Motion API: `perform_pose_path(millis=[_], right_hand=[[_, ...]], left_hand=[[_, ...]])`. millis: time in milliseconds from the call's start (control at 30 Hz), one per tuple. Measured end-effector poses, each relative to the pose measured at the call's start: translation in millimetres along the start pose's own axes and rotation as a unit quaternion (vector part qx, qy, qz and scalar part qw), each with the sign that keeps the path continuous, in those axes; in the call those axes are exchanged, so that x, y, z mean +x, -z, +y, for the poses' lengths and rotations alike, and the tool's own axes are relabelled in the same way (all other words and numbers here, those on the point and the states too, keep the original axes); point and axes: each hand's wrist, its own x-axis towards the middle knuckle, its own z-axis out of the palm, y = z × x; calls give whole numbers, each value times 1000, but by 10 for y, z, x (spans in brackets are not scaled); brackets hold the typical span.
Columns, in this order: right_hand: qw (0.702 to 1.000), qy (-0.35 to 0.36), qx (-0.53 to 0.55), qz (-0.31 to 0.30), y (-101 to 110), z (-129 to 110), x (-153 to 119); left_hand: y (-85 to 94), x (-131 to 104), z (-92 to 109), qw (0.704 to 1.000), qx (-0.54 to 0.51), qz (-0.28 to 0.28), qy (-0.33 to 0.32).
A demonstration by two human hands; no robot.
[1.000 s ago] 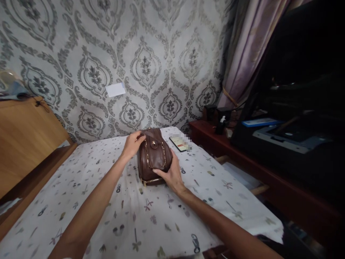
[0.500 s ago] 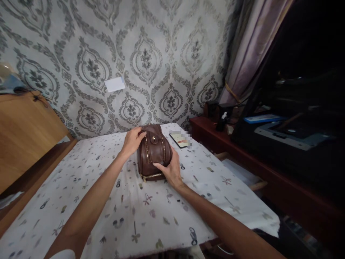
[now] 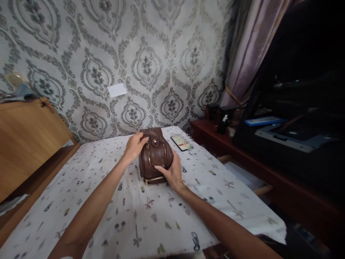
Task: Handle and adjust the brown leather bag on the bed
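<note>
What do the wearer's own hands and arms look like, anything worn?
Left hand and right hand: ungloved, slender fingers, no watch or bracelet showing. Forearms bare; a pale sliver at the left one's lower end may be a sleeve edge.

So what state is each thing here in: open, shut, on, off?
Brown bag: resting on cloth; zip closure unclear.
Left hand: gripping bag's left side.
Right hand: gripping its near right side.
Phone: flat, screen lit.
Curtain: tied back.
Small bottle: upright.
Drawer: looks pulled out.

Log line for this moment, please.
left hand: touching brown bag, far left edge | right hand: gripping near right side | phone: lying right of bag
</note>
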Motion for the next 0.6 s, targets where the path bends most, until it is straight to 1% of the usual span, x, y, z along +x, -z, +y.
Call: perform_pose_path(millis=[233,400,500,600], right_hand=[[1000,7,-7,4,2,6,-4],[1000,7,-1,-6,23,9,-8],[1000,2,0,-10,35,1,-11],[1000,0,7,-12,39,-4,-10]], left_hand=[[6,-4,7,1000,-2,-12,-2],[12,-40,23,997,-70,-23,28],[35,-80,42,990,-127,-51,45],[57,-125,44,982,-165,-83,44]])
